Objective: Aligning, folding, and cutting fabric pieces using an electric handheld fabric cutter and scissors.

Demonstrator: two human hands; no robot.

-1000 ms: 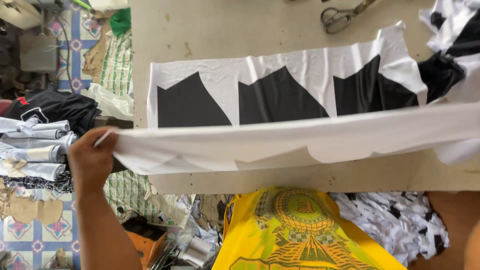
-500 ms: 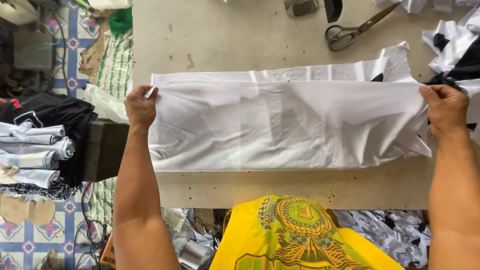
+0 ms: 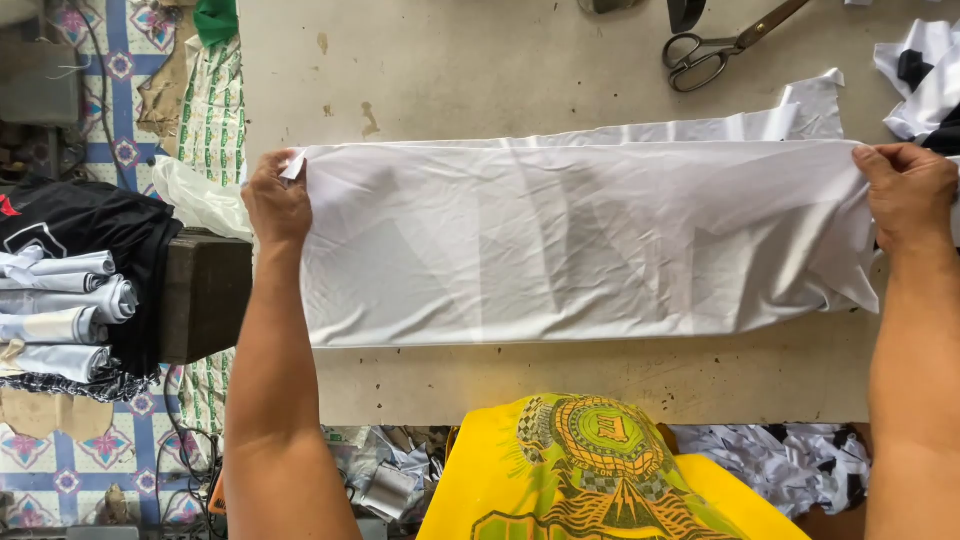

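A long strip of white fabric (image 3: 580,245) lies folded over across the beige worktable (image 3: 480,70), with dark shapes showing faintly through it. My left hand (image 3: 277,200) pinches its upper left corner against the table. At the far right, my right hand (image 3: 908,192) grips the upper right corner. The cloth is stretched flat between both hands, and a narrow lower layer sticks out along its far edge.
Scissors (image 3: 725,45) lie at the back right, beside black-and-white fabric pieces (image 3: 925,75). Left of the table, rolled grey cloths (image 3: 60,315) and a black garment sit on a dark box (image 3: 205,295). Fabric scraps (image 3: 770,460) lie under the table's front edge.
The white cloth was lifted, folded over the black-patterned fabric and laid flat. Both hands now hold its far corners, and the view has moved closer.
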